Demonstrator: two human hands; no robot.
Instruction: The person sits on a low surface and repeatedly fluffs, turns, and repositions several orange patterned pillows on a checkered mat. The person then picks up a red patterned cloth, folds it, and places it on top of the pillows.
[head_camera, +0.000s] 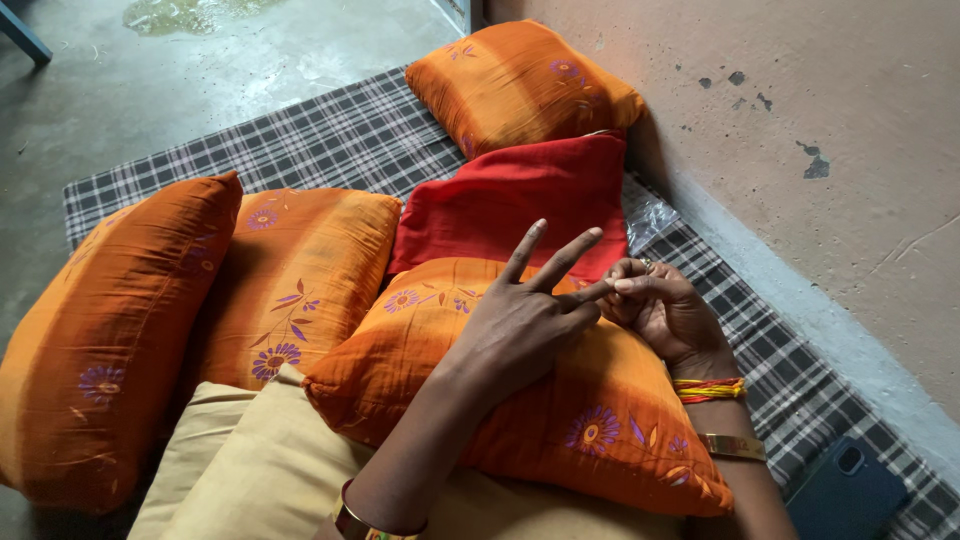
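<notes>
Checked mat (330, 140), orange pillow (560, 400) lying diagonally

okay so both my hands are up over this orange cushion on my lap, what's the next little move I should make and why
Probably lower both hands onto the orange cushion and grip its edges. The left hand has fingers spread and the right hand is curled beside it, fingertips touching; neither holds the cushion, which lies loose across the lap.

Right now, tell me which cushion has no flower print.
The plain red cushion in the middle, lying between the far orange cushion and the near orange cushion under both hands. All the orange ones carry purple flowers.
</notes>
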